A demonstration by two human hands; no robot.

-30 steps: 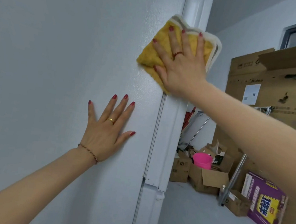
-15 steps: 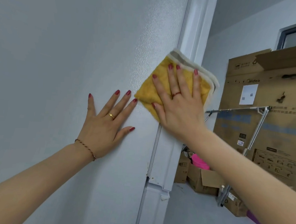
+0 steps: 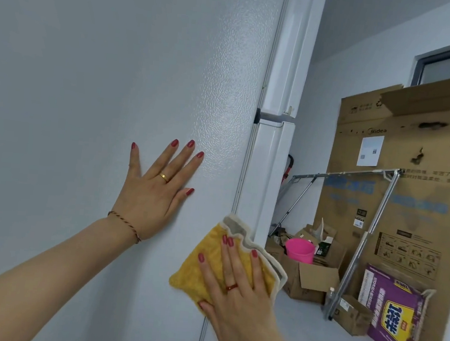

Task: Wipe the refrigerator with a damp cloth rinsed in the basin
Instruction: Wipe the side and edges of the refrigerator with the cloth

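Two hands lie flat on the refrigerator (image 3: pixel 94 79) side. Right hand (image 3: pixel 235 296), fingers spread, presses the yellow cloth (image 3: pixel 193 275), now lower down the front edge; left hand (image 3: pixel 155 188) stays splayed, unmoved.

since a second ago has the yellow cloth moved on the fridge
Yes. The yellow cloth slid down the refrigerator edge, from above the resting left hand to below it.

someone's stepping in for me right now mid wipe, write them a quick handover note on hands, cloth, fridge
Left hand: flat and open on the refrigerator side panel, bracing.
Right hand: straight fingers press the folded yellow cloth against the panel's front edge, low, below the gap between the doors.
Done: cannot tell which parts have been wiped.
Left: wipe the rest of the panel. The basin is out of view.
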